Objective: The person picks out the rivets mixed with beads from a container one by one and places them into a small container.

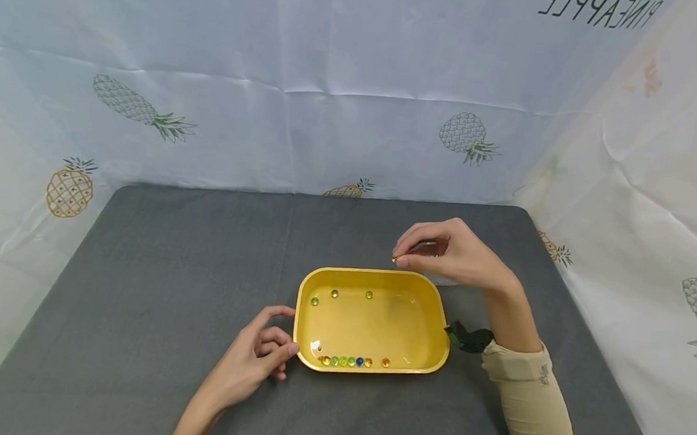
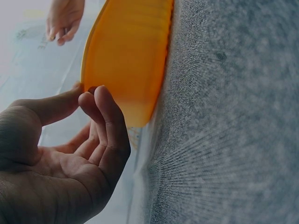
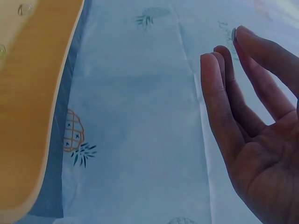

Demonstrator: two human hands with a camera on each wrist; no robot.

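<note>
A yellow tray (image 1: 371, 328) stands on the grey table. Several coloured glass marbles (image 1: 342, 361) line its near side, and 3 more marbles (image 1: 334, 293) lie by the far side. My left hand (image 1: 251, 359) holds the tray's left end, thumb at the rim and fingers against the outer wall. Above the tray's far right side, my right hand (image 1: 452, 255) pinches a small amber marble (image 1: 395, 258) between thumb and finger. In the right wrist view that marble (image 3: 234, 35) shows as a small dark edge at the fingertips.
Partly hidden under the right hand, a clear object (image 1: 441, 280) lies behind the tray. A dark green band (image 1: 467, 337) hangs at the right wrist, beside the tray's right end. White pineapple-print cloth (image 1: 323, 141) walls in the grey table (image 1: 187, 267).
</note>
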